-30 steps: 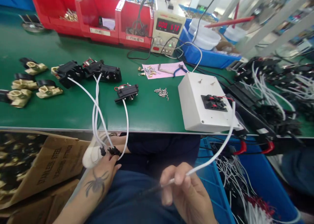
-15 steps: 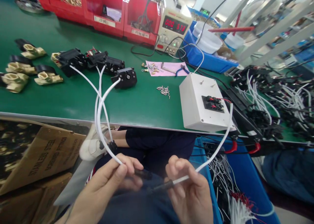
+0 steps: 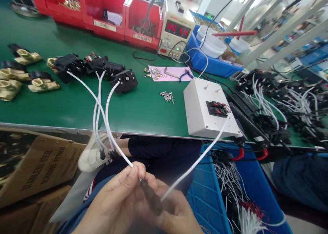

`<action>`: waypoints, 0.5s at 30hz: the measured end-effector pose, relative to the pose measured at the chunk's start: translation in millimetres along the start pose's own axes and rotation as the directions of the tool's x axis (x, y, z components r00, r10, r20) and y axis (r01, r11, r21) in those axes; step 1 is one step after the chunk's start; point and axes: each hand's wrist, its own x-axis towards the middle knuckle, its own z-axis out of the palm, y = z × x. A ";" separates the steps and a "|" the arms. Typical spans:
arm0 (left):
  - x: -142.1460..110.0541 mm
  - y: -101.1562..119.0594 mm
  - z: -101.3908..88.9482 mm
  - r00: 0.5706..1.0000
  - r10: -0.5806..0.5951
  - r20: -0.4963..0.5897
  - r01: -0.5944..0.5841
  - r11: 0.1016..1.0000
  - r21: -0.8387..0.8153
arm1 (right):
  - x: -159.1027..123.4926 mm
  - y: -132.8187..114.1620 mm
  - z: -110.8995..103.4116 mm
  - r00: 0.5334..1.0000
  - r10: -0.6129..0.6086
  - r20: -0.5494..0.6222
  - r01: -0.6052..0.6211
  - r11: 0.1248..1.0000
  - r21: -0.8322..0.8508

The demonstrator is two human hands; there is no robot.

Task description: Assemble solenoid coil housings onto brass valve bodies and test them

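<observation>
My left hand (image 3: 123, 189) pinches the end of a white cable (image 3: 118, 148) at its black connector (image 3: 152, 197). That cable appears to run back to the leftmost of several black boxy units (image 3: 70, 65) on the bench. My right hand (image 3: 174, 206) is closed around the lower end of the same black connector, where a second white cable (image 3: 196, 163) comes in from the white box (image 3: 198, 111). Fingers partly hide the join, so I cannot tell how far the two ends are pushed together. Other cable ends with black connectors (image 3: 112, 154) hang off the bench edge.
Brass valve fittings (image 3: 43, 85) lie on the left of the green bench (image 3: 143, 114). Small screws (image 3: 167, 96) lie mid-bench. Behind stand red bins (image 3: 105, 25) and a power supply (image 3: 175, 32). Blue crates (image 3: 208, 193) and a cardboard box (image 3: 48, 162) sit below the bench.
My hands were apart, each with a cable end; now they meet at one black connector. The left-hand cable ran to the rightmost unit before. The power supply's left reading went from 000 to 002.
</observation>
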 end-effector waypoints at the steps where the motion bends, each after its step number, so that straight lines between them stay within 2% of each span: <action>1: 0.6 0.5 0.2 1.000 0.008 -0.013 -0.008 1.000 0.000 | 0.6 4.1 -1.6 0.999 0.029 0.024 -0.028 0.999 -0.034; 5: 1.6 2.1 2.3 1.000 0.007 -0.018 -0.007 1.000 -0.021 | 3.8 18.9 -8.9 0.994 -0.017 0.105 0.043 0.968 -0.247; 8: -1.3 1.5 1.4 1.000 0.029 0.004 -0.029 0.998 0.060 | 2.6 17.9 -12.1 0.989 -0.053 0.138 0.087 0.962 -0.258; 11: -4.6 0.1 -2.2 0.998 0.062 0.004 -0.062 0.984 0.166 | -5.5 5.2 -10.1 0.984 -0.172 0.033 0.175 0.968 -0.181; 13: -4.9 -0.2 -3.9 0.997 0.079 -0.014 -0.074 0.978 0.195 | -12.5 -6.5 -5.3 0.956 -0.285 -0.077 0.281 0.958 -0.054; 15: -3.7 0.1 -4.0 0.997 0.072 -0.041 -0.063 0.981 0.185 | -17.3 -17.4 0.8 0.925 -0.344 -0.163 0.357 0.932 0.063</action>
